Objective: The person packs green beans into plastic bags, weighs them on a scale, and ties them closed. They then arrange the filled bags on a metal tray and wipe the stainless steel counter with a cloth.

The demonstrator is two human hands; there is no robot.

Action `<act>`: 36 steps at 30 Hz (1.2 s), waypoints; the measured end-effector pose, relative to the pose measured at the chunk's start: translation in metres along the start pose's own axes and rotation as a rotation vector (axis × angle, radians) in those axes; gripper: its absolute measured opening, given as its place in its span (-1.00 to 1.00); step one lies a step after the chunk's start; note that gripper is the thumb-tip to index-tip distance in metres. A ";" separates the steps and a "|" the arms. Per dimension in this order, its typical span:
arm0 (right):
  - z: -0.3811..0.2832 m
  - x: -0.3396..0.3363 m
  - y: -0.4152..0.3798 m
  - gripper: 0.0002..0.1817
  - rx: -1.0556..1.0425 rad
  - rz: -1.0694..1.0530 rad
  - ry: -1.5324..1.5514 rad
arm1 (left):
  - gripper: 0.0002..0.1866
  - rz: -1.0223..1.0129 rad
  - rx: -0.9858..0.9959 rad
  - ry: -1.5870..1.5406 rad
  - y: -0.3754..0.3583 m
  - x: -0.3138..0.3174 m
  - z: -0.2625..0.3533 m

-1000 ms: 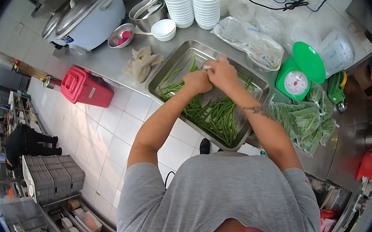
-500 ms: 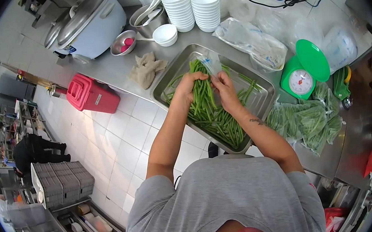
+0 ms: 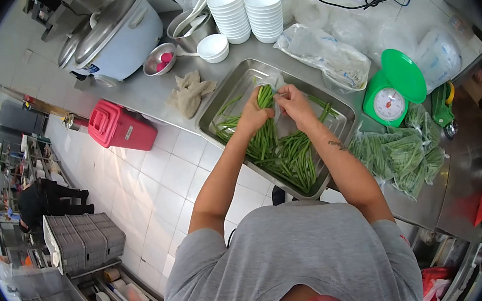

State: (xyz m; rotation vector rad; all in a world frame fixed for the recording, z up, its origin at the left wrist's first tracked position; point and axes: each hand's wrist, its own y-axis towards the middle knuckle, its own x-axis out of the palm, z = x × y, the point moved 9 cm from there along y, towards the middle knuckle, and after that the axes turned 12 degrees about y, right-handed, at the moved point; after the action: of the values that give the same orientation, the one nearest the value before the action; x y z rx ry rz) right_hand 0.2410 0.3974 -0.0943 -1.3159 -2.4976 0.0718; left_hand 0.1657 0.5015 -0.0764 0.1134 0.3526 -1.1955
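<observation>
A metal tray (image 3: 343,117) on the steel counter holds many cut green beans (image 3: 295,159). Over the tray, my left hand (image 3: 255,114) is closed round a bunch of green beans, their tips at the mouth of a clear plastic bag (image 3: 272,82). Just to its right, my right hand (image 3: 294,105) pinches the edge of that bag, thumb and fingers together. Filled bags of green beans (image 3: 396,149) lie right of the tray, below a green scale (image 3: 389,104).
Behind the tray stand stacks of white bowls (image 3: 265,16). A cloth (image 3: 191,93) lies on the left, near a small metal bowl (image 3: 159,60) and a large cooker (image 3: 117,37). A red bin (image 3: 121,125) stands on the floor. Another person (image 3: 52,199) bends over at far left.
My left hand has turned and now grips the bunch lower, with the beans' tips at the bag. The bag's mouth has moved over the bunch, and my right hand has shifted slightly right.
</observation>
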 end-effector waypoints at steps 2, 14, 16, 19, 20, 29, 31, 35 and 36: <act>0.007 -0.002 0.005 -0.83 0.029 -0.062 0.078 | -0.10 -0.004 -0.034 -0.032 -0.004 0.000 -0.001; 0.028 0.003 0.002 -0.70 0.263 -0.153 0.247 | -0.17 0.032 -0.032 -0.103 -0.005 -0.002 -0.009; 0.022 0.007 -0.005 -0.65 0.282 -0.162 0.301 | -0.18 0.032 -0.027 -0.115 -0.006 -0.001 -0.007; 0.013 0.008 -0.014 -0.72 0.264 -0.124 0.363 | -0.19 0.006 -0.022 -0.125 -0.007 0.001 -0.002; 0.010 0.009 -0.018 -0.70 0.247 -0.119 0.372 | -0.19 0.003 -0.031 -0.135 -0.009 0.001 -0.001; -0.003 -0.022 0.005 -0.69 -0.085 0.114 0.010 | -0.14 -0.090 -0.052 0.300 -0.011 0.005 0.005; -0.015 -0.026 0.012 -0.71 -0.171 0.149 -0.153 | -0.14 -0.097 -0.050 0.422 -0.011 0.009 0.003; -0.030 -0.013 0.010 -0.72 -0.267 0.097 -0.531 | -0.12 -0.085 -0.065 0.616 -0.005 0.012 -0.004; -0.035 -0.009 0.009 -0.73 -0.278 0.073 -0.656 | -0.11 -0.085 -0.066 0.639 -0.004 0.014 -0.004</act>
State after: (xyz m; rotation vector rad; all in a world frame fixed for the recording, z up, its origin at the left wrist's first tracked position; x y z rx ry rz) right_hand 0.2634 0.3915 -0.0647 -1.7146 -3.0854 0.2086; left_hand 0.1656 0.4891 -0.0844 0.4299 0.9624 -1.2098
